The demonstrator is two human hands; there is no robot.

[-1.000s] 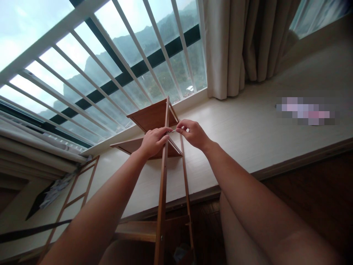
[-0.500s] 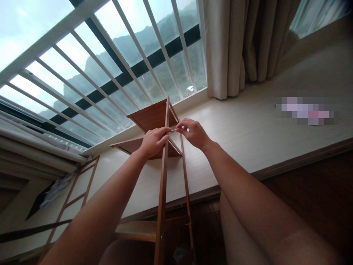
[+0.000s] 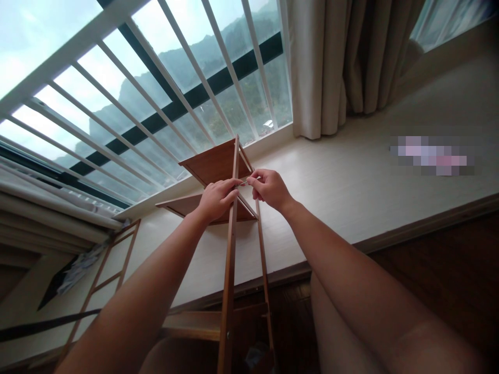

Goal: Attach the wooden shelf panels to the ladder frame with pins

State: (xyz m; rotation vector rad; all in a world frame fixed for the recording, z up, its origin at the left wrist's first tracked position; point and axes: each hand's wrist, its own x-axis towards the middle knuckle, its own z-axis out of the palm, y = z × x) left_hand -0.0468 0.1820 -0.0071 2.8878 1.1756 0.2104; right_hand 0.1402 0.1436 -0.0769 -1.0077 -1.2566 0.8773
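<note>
- Wooden post point(image 3: 231, 254) stretches away from me.
- My left grip point(image 3: 240, 187) lies over it; how tight, I can't tell.
- My right grip point(image 3: 251, 186) pinches a thin rod point(image 3: 244, 183), pointing left toward the post.

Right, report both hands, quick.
Left hand: closed on the wooden post.
Right hand: closed, fingertips pinching a thin rod, too small to identify.

Outside, hazy hills point(image 3: 175, 67) behind a dark-framed window point(image 3: 218, 80) and slanting white railing point(image 3: 78, 47). To its right, a gathered beige curtain point(image 3: 315, 67). On the pale window ledge point(image 3: 351, 182), a pinkish patch point(image 3: 429, 153), too pixelated to identify. At far left, crumpled whitish material point(image 3: 80, 267). Below right, dark floor point(image 3: 448, 254).
</note>
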